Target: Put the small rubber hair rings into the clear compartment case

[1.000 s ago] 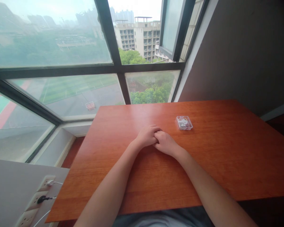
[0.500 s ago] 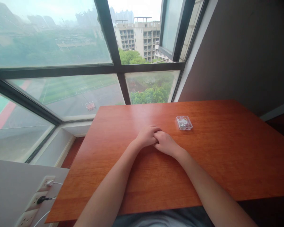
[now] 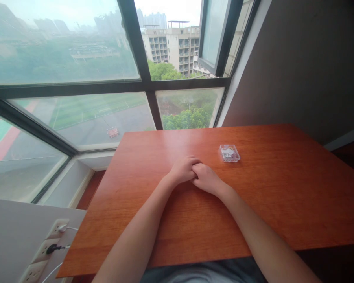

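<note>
My left hand (image 3: 183, 169) and my right hand (image 3: 205, 179) rest together on the reddish wooden table (image 3: 283, 196), near its middle. Both have their fingers curled closed, and the knuckles touch. Whether anything lies inside either fist is hidden. A small clear plastic box (image 3: 229, 153) with small pieces inside sits on the table, a little beyond and to the right of my right hand. Neither hand touches it.
A large window (image 3: 106, 78) rises behind the table's far edge, with a dark wall (image 3: 306, 63) on the right. At the lower left a white power strip (image 3: 47, 247) holds plugged-in cables, beside the table's left edge.
</note>
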`<control>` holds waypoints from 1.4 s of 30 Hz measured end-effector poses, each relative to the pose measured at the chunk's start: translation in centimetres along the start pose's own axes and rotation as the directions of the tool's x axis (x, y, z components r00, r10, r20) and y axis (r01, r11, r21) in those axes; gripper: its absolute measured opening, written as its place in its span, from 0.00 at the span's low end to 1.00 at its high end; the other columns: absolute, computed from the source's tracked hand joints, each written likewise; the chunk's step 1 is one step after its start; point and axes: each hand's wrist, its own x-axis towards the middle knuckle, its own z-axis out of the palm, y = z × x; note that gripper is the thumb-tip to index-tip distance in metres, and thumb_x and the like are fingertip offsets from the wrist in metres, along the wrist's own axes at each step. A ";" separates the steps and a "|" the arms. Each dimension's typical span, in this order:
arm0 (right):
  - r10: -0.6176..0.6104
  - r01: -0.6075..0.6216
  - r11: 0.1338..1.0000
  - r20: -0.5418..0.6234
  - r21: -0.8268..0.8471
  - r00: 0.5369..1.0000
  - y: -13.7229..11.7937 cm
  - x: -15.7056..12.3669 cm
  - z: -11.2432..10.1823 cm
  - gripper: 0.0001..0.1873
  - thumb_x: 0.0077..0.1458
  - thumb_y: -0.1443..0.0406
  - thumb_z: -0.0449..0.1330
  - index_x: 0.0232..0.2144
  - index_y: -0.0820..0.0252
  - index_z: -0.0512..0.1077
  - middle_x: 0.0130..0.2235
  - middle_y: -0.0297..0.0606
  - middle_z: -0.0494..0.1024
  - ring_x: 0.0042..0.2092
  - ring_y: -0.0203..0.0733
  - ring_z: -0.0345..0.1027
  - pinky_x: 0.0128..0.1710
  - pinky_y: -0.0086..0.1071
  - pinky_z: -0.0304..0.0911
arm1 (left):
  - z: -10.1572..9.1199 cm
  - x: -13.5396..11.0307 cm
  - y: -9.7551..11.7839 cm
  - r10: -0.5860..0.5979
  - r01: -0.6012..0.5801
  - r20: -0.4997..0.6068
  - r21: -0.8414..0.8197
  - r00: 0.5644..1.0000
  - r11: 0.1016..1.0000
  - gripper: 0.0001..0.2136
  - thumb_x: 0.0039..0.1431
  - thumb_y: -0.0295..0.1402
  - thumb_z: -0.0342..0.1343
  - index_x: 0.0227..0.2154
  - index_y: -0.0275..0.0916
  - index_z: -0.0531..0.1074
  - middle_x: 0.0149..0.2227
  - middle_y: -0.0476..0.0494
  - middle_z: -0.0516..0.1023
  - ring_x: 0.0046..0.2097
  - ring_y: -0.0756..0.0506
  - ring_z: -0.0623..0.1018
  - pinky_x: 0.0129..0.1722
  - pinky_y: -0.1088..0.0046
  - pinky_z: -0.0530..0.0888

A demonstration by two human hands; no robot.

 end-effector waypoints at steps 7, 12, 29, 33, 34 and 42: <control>0.007 -0.007 1.000 0.003 0.007 1.000 -0.2 0.0 -0.2 0.09 0.49 0.72 0.55 0.34 0.64 0.73 0.40 0.46 0.78 0.42 0.46 0.71 0.41 0.33 0.65 | -0.1 0.0 0.1 -0.008 0.008 0.003 0.007 1.000 1.000 0.20 0.43 0.24 0.52 0.41 0.38 0.76 0.40 0.43 0.78 0.41 0.44 0.77 0.41 0.71 0.72; -0.002 0.002 1.000 -0.003 0.003 1.000 -0.2 0.0 -0.2 0.09 0.49 0.72 0.55 0.34 0.64 0.73 0.40 0.47 0.78 0.42 0.46 0.71 0.40 0.33 0.65 | 0.0 0.0 0.0 0.001 -0.001 0.000 0.009 1.000 1.000 0.19 0.43 0.24 0.52 0.40 0.38 0.76 0.40 0.43 0.78 0.40 0.44 0.77 0.41 0.71 0.72; -0.011 0.011 1.000 -0.009 -0.008 1.000 -0.1 0.0 -0.1 0.09 0.49 0.71 0.55 0.34 0.65 0.73 0.39 0.47 0.78 0.42 0.46 0.71 0.40 0.33 0.65 | 0.1 0.0 -0.2 0.014 -0.013 -0.003 0.011 1.000 1.000 0.19 0.43 0.24 0.51 0.41 0.38 0.76 0.40 0.43 0.78 0.40 0.44 0.77 0.41 0.71 0.72; -0.012 0.012 1.000 -0.009 0.006 1.000 -0.1 0.0 -0.1 0.09 0.49 0.72 0.55 0.34 0.64 0.73 0.39 0.47 0.78 0.42 0.46 0.71 0.40 0.33 0.65 | 0.1 0.0 -0.2 0.009 -0.009 0.000 0.008 1.000 1.000 0.19 0.43 0.24 0.51 0.41 0.38 0.76 0.40 0.43 0.78 0.40 0.44 0.77 0.41 0.72 0.72; -0.015 0.015 1.000 -0.010 0.007 1.000 -0.1 0.0 -0.1 0.09 0.49 0.72 0.55 0.34 0.64 0.73 0.39 0.47 0.78 0.42 0.46 0.71 0.40 0.33 0.65 | 0.1 0.0 -0.1 0.008 -0.008 0.001 0.008 1.000 1.000 0.20 0.43 0.24 0.51 0.41 0.38 0.76 0.40 0.43 0.78 0.40 0.44 0.77 0.41 0.72 0.72; -0.020 0.020 1.000 -0.018 0.002 1.000 0.1 0.0 0.1 0.09 0.49 0.72 0.55 0.34 0.64 0.73 0.40 0.47 0.78 0.42 0.46 0.71 0.40 0.33 0.65 | 0.1 0.0 -0.1 0.007 -0.007 -0.003 0.011 1.000 1.000 0.19 0.43 0.24 0.51 0.40 0.38 0.76 0.40 0.44 0.78 0.40 0.44 0.77 0.41 0.71 0.71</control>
